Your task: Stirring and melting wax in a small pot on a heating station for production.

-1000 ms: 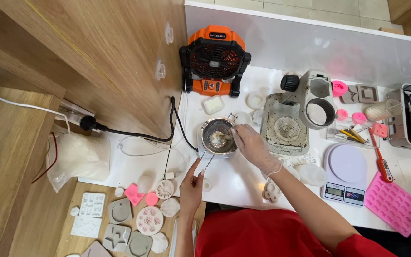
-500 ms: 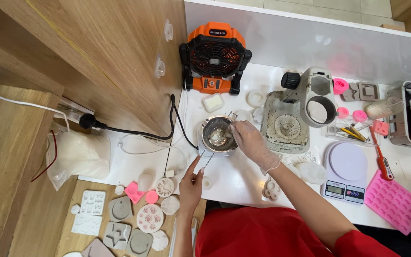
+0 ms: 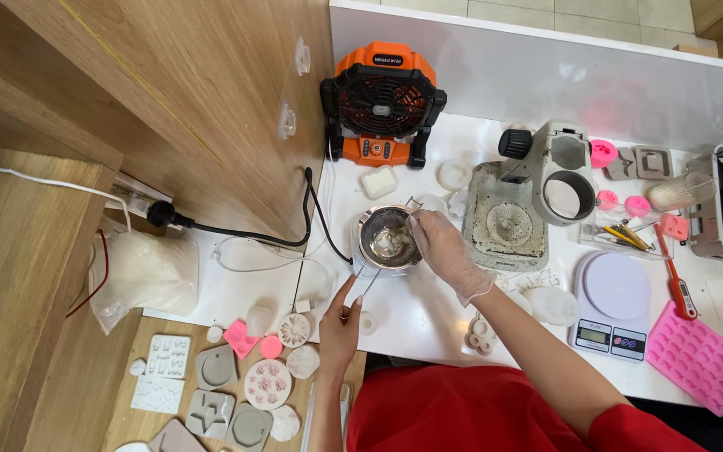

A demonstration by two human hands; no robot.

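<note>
- Metal pot (image 3: 388,239) is sitting on the white desk (image 3: 428,314), just in front of the orange fan (image 3: 382,105) and just left of the grey stained base plate (image 3: 504,226).
- Left hand (image 3: 340,322) is pinching the pot's thin wire handle (image 3: 368,281) at its near end, fingers narrow, steadying it.
- Right hand (image 3: 443,251), in a clear glove, is curling over the pot's right rim, fingertips dipping toward the pale lumpy material (image 3: 387,244) inside.
- Right hand is looking closed around something small at the rim; cannot tell what, too small.
- Black power cable (image 3: 294,226) is running from the wall plug past the pot's left side.
- Clear bag of white powder (image 3: 144,272) is lying at the far left of the desk, well apart from the pot.
- Digital scale (image 3: 612,305) is sitting to the right; pink silicone mould (image 3: 696,356) is lying just beside it.
- Red thermometer probe (image 3: 675,280) is lying between the scale and the mould.
- Grey and pink cast pieces (image 3: 244,377) are spreading over the wooden board (image 3: 127,368) near the left hand.
</note>
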